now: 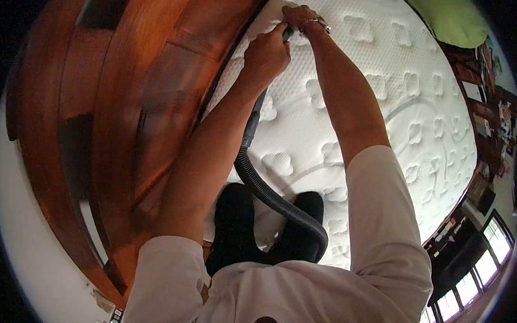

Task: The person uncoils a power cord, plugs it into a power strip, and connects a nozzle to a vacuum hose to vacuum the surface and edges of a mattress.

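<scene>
My left hand (267, 55) is wrapped around the dark tube of a vacuum cleaner. Below the hand, the vacuum cleaner tube (251, 124) runs into a ribbed black hose (268, 197), which curves across my legs. Farther forward, near the top of the view, my right hand (299, 17) is closed at the tube's front end, with a bracelet (320, 22) on its wrist. Its fingers are partly hidden, and I cannot make out the nozzle. Both hands are over a white quilted mattress (407, 129) with a raised flower pattern.
A brown wooden headboard-like panel (121, 100) rises along the mattress's left side. At the top right lies a green pillow or cushion (454, 23). My knees (234, 217) are on the mattress. Shelves with clutter and a bright window (467, 291) are at the right.
</scene>
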